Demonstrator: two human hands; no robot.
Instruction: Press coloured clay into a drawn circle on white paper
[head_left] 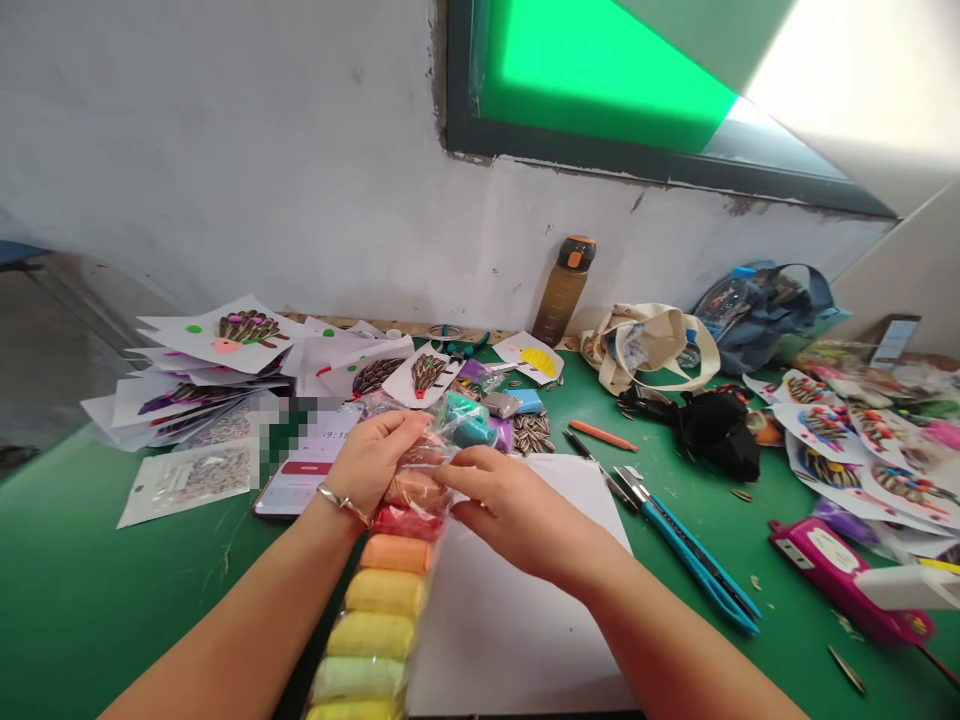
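Note:
A long clear pack of modelling clay (377,593) runs from the near edge up between my hands, its rolls going from yellow and green through orange and red to brown. My left hand (381,455) is closed, pinching the upper left part of the plastic. From the right, my right hand (517,505) grips the pack's edge beside the brown roll, its fingers bent. Beneath the pack and my right hand lies white paper (517,620). Just beyond are teal clay (469,418) and a heap of striped sunflower seeds (532,433).
A phone (289,475) and stacked seed-decorated pictures (217,375) lie left. Right are blue-handled tweezers (697,560), an orange stick (604,435) and a magenta glue gun (847,580). A bottle (562,295) and cloth bag (649,345) stand by the wall.

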